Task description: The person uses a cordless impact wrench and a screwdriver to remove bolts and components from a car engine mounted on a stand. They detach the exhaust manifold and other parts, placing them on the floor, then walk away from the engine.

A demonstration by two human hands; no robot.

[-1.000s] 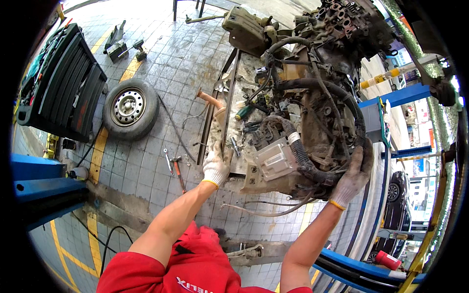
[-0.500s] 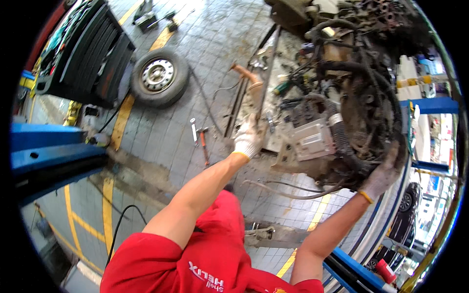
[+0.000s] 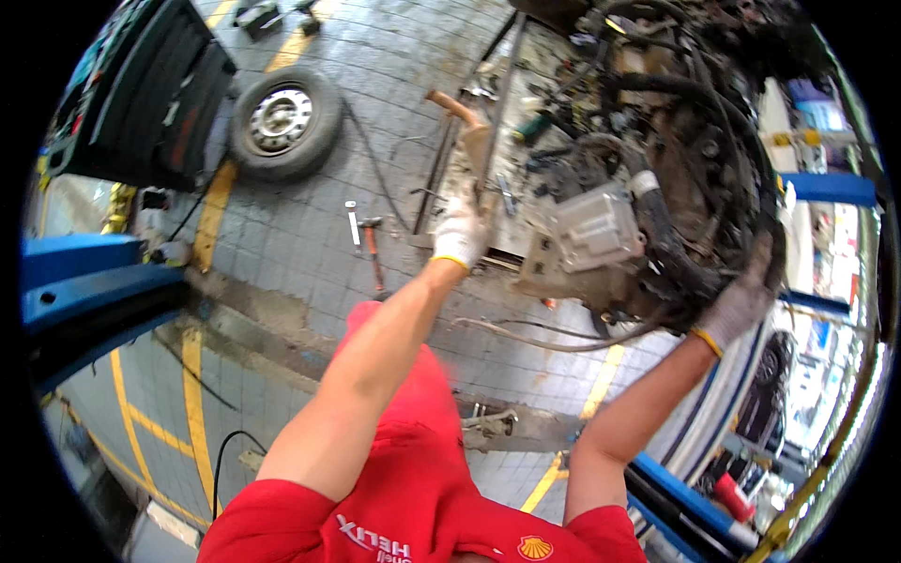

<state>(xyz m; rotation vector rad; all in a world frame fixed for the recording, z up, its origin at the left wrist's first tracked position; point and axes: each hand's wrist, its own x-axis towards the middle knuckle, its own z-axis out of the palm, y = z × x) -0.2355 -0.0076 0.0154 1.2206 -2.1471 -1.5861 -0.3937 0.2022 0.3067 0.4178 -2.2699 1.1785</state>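
Observation:
My left hand (image 3: 460, 228), in a white knit glove with a yellow cuff, is closed round the near end of a rusty brown pipe (image 3: 477, 145). This pipe lies along the left rail (image 3: 505, 89) of a low metal work table. At the right, my gloved right hand (image 3: 738, 308) curls round the outer edge of a greasy engine (image 3: 690, 155), against its black hose (image 3: 768, 202); some fingertips merge with the dark parts. A silver box-shaped unit (image 3: 598, 228) sits on the engine between my hands. Loose hoses (image 3: 554, 345) hang from the engine's near side.
A hammer (image 3: 374, 258) and a light-coloured tool (image 3: 353, 225) lie on the tiled floor at left. Beyond them are a wheel (image 3: 286, 124) and a black tool cabinet (image 3: 150, 98). Blue lift arms (image 3: 103, 281) reach in from both sides. A screwdriver (image 3: 530, 127) lies on the table.
My leg has come forward and left. The view has shifted, so floor objects appear higher and farther left. Both hands keep their places on the pipe and the engine.

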